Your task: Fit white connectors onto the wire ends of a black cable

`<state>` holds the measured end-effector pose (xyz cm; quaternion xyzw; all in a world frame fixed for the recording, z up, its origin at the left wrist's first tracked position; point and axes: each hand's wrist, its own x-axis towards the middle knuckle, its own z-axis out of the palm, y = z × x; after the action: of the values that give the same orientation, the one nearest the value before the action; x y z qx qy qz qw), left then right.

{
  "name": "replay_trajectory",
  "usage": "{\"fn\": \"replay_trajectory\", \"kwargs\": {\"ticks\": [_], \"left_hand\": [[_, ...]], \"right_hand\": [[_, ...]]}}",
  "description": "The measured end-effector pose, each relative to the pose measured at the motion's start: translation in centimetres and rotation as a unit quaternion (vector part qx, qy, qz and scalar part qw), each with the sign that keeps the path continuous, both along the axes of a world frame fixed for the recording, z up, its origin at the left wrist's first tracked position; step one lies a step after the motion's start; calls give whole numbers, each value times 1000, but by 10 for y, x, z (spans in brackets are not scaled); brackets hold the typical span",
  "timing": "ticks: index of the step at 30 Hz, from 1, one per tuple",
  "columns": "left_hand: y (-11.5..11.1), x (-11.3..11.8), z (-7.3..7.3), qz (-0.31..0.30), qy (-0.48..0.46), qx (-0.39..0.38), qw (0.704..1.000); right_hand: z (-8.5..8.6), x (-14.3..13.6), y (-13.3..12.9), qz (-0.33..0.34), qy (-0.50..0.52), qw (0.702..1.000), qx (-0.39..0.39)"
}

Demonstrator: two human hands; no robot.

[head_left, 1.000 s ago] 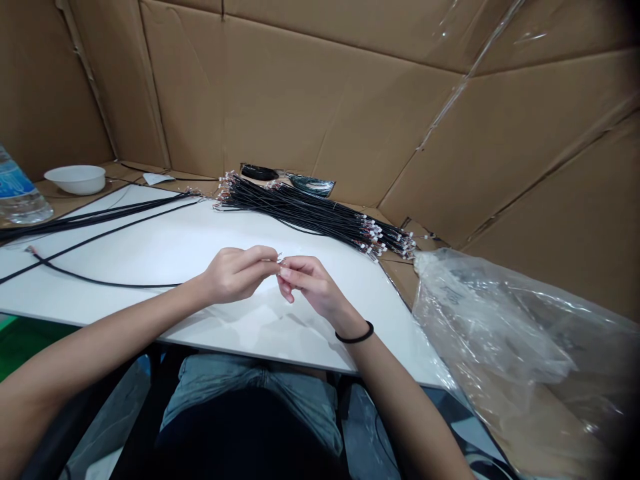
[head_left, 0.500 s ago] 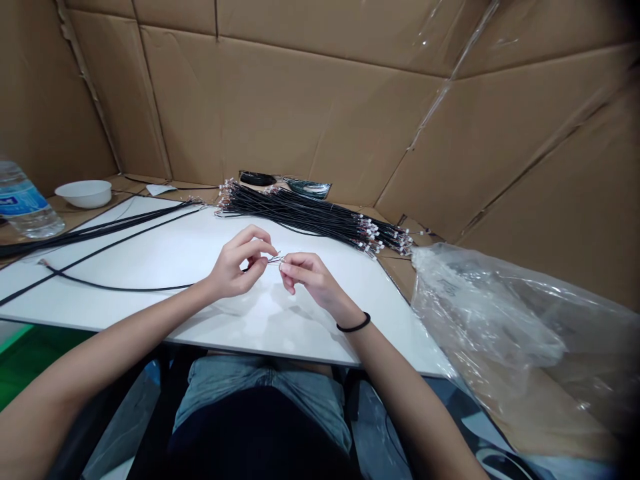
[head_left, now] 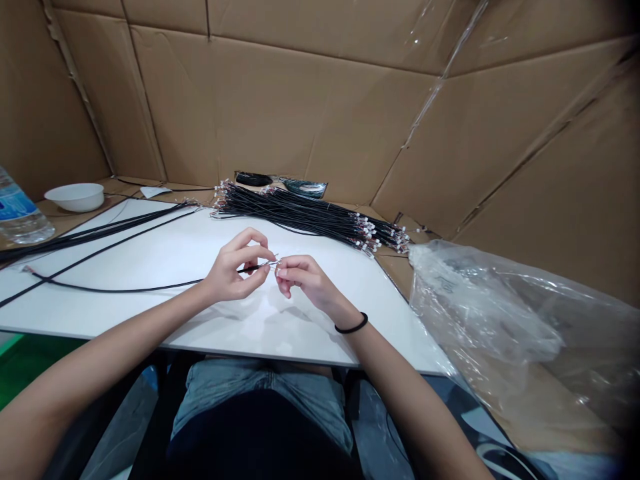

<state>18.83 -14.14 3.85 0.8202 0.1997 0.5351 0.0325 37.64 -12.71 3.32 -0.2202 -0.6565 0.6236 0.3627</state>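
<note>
thin black cable point(head_left: 125, 289), bare wire tips

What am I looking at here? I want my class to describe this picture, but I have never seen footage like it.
There is no machine: a camera worn on a person's head looks down at their own two bare hands. The left hand and the right hand pinch the end of one thin black cable between their fingers, just above a white table. Behind lies a bundle of black cables with small connectors. At far left stand a white bowl and a water bottle. A clear plastic bag lies at right, and cardboard walls surround everything.
</note>
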Motion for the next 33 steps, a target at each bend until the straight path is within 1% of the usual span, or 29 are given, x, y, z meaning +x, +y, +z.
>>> {"fn": "replay_trajectory", "kwargs": {"ticks": [7, 11, 17, 25, 33], "left_hand": [[1, 2, -1, -14, 18, 4, 1000], [2, 2, -2, -12, 20, -8, 1000], [0, 2, -1, -12, 19, 12, 1000], [0, 2, 0, -16, 17, 10, 1000], [1, 1, -1, -5, 15, 12, 1000]], "right_hand": [[-2, 1, 2, 5, 6, 1000, -8], [-3, 0, 2, 2, 10, 1000, -14], [-2, -2, 3, -8, 19, 999, -27], [-4, -5, 4, -24, 21, 998, -49], [-3, -5, 3, -30, 12, 998, -47]]}}
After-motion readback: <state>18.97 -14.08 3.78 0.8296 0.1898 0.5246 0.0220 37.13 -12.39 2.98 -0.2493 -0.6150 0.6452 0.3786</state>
